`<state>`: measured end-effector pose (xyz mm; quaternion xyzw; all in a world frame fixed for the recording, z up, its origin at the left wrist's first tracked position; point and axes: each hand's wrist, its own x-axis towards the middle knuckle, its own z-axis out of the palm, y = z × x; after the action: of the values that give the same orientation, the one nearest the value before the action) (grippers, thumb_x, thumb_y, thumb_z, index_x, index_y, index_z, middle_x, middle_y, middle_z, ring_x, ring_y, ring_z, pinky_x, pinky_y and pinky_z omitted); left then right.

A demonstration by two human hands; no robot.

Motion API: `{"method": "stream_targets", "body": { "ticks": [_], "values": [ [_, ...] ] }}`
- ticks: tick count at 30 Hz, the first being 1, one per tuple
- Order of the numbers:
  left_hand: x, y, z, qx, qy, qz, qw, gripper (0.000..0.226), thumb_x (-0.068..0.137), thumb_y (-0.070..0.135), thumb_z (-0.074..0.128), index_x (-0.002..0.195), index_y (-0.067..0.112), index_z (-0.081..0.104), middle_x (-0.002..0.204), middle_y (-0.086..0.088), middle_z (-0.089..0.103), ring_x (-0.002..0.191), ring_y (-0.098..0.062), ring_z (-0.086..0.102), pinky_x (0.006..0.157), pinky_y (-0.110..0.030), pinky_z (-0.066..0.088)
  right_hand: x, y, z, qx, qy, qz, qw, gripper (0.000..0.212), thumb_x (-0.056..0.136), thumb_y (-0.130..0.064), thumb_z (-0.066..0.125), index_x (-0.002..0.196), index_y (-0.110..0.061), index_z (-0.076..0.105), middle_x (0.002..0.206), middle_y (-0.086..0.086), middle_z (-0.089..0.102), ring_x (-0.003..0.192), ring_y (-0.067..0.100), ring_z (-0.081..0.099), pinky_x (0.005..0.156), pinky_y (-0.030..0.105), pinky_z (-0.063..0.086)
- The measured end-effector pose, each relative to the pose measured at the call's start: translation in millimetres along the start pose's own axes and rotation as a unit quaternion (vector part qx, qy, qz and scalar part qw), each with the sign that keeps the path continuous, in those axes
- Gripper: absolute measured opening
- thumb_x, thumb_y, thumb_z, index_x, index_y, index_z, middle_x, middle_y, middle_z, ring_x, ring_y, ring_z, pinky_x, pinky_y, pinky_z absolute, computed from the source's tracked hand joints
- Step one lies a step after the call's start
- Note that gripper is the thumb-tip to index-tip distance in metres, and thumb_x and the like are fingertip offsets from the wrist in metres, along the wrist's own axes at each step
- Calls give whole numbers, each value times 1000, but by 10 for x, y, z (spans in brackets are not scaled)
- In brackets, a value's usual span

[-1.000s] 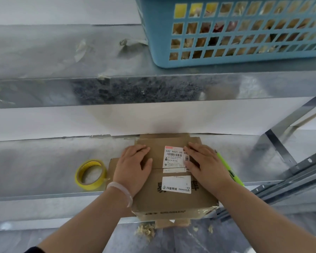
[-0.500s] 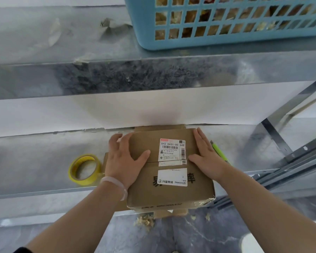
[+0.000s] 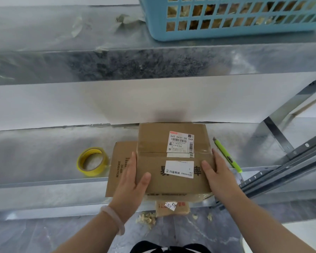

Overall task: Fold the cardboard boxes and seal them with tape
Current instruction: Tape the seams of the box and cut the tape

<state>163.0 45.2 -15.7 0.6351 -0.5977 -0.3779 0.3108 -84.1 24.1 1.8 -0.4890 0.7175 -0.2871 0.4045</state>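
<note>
A closed brown cardboard box (image 3: pixel 173 143) with white shipping labels stands on the lower metal shelf (image 3: pixel 44 143). Its top flaps meet at a seam across the middle. My left hand (image 3: pixel 133 181) grips the box's near left side, thumb on top. Against its near right side my right hand (image 3: pixel 219 172) presses, thumb on top. A flat folded cardboard (image 3: pixel 117 161) lies under the box and sticks out to the left. The yellow tape roll (image 3: pixel 91 161) lies flat on the shelf, left of the cardboard.
A green utility knife (image 3: pixel 226 156) lies on the shelf right of the box. A blue plastic basket (image 3: pixel 235 17) sits on the upper shelf. Metal frame rails (image 3: pixel 290 161) run at the right. Cardboard scraps (image 3: pixel 148 218) lie on the floor below.
Both hands slid from the top flaps near the seam outward and toward me, onto the box's near left and right sides. The view tilted down slightly.
</note>
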Motion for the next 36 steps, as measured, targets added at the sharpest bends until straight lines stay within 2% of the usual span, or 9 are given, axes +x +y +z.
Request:
{"method": "stream_targets", "body": {
  "ticks": [2,4,8,12,19,26,29,31,36],
  "values": [
    [-66,-25,87,-48,-3,-18,999,68,95,37,45,148,32,2,139,31,22,117,33,21,96,6,15,-22,31,46,0,-19,-1,1000,49,102,-35,42,148,-36,24,127,-10,56,106,11,52,93,30,41],
    [-50,-48,106,-71,-4,-19,997,62,98,28,45,147,32,6,135,36,23,114,37,19,94,8,15,-36,6,36,30,-37,7,999,35,103,-30,41,134,-43,31,113,-19,58,102,7,55,87,27,40],
    [16,16,23,-146,-25,-36,988,49,98,22,48,142,33,30,129,19,52,110,11,53,88,-9,45,-17,-63,-30,81,-39,57,994,33,100,-31,50,131,-40,43,112,-12,64,102,13,61,96,41,48],
    [110,231,-60,-220,-16,-120,968,40,97,30,52,133,38,37,120,13,57,98,2,55,72,-14,46,-38,-130,-115,146,-45,105,983,50,91,-32,64,135,-30,42,114,-6,63,102,19,63,91,44,52],
    [-19,433,-208,-200,35,-12,979,39,87,35,65,121,47,50,116,10,65,105,-12,63,92,-43,53,-312,-389,-356,179,-13,4,984,6,94,-49,53,100,-46,54,103,-14,66,96,8,63,87,35,50],
    [-271,650,-459,-271,51,-8,961,62,69,86,47,123,57,52,128,17,58,120,-6,53,104,-43,42,-510,-456,-578,253,27,-65,965,44,100,-55,27,118,-33,60,114,-3,67,110,16,61,90,37,50],
    [-336,752,-570,-335,85,-18,938,43,86,66,36,102,44,69,102,11,72,104,-10,63,89,-37,50,-570,-488,-665,295,31,-79,952,49,104,-47,24,110,-21,65,102,2,72,101,17,67,84,33,50],
    [-363,754,-631,-326,93,-16,941,53,83,67,32,112,36,64,107,8,70,107,-13,62,93,-40,50,-613,-502,-698,281,24,-91,955,52,104,-45,22,110,-18,66,101,3,73,100,14,68,88,31,49],
    [-517,783,-711,-293,103,36,950,39,81,63,42,105,35,58,101,12,66,103,-8,61,92,-34,49,-706,-562,-733,207,14,-115,971,45,103,-48,25,112,-36,67,100,-16,73,95,-4,66,85,22,46]
  ]
}}
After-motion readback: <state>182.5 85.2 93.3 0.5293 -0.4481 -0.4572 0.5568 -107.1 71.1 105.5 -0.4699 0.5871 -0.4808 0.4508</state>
